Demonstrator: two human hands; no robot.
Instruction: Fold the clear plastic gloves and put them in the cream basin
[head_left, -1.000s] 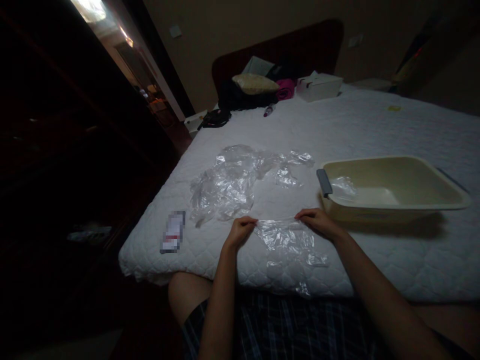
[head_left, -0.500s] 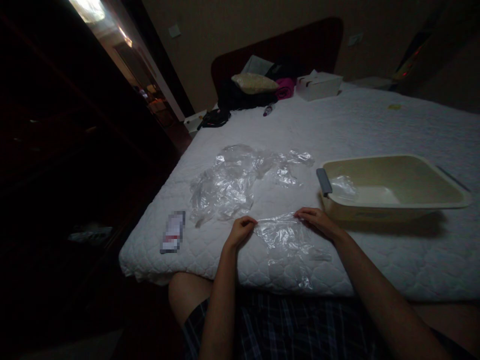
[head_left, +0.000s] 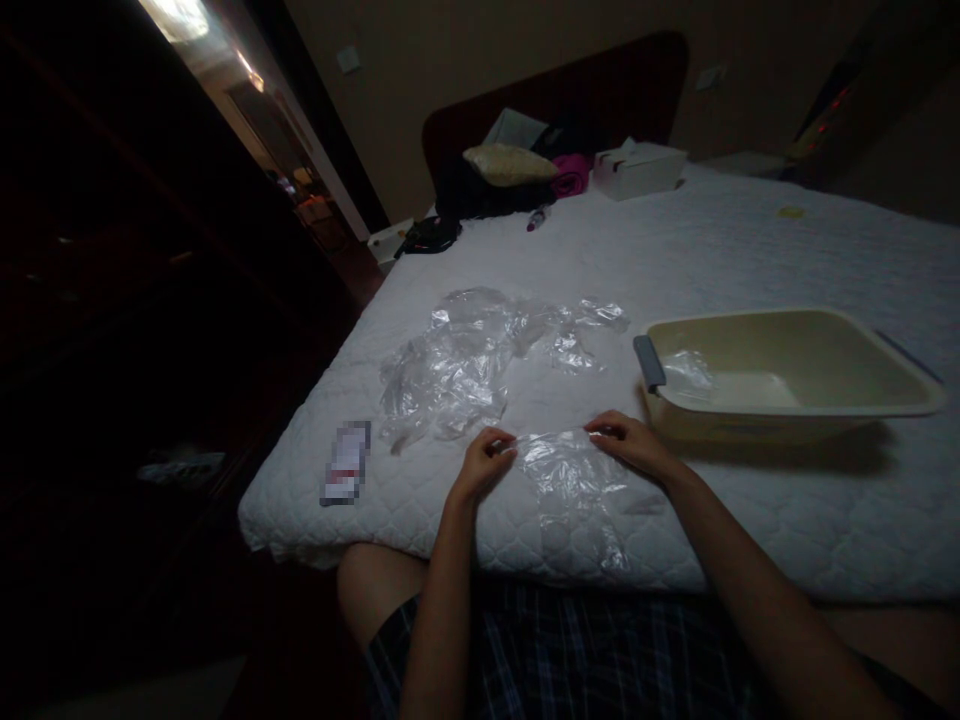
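Observation:
A clear plastic bag [head_left: 574,480] lies wrinkled on the near edge of the bed, its lower part reaching toward my lap. My left hand [head_left: 486,462] pinches its upper left corner between thumb and fingers. At the upper right corner, my right hand [head_left: 631,444] holds the same top edge in a pinch, so the edge runs nearly straight between both hands. Beyond them, several more crumpled clear plastic bags [head_left: 457,375] are spread over the quilted white bed cover [head_left: 720,255].
A cream plastic tub [head_left: 787,408] with grey handles stands at the right, a clear bag inside it. A blurred-out phone-like object [head_left: 346,465] lies at the left. Farther back are a white box [head_left: 640,172], a beige pillow-like bundle [head_left: 510,166] and a small bottle [head_left: 536,219].
Both hands have shifted very slightly, and the bag's top edge now looks flatter and straighter between them. The tub and the other bags have stayed in place.

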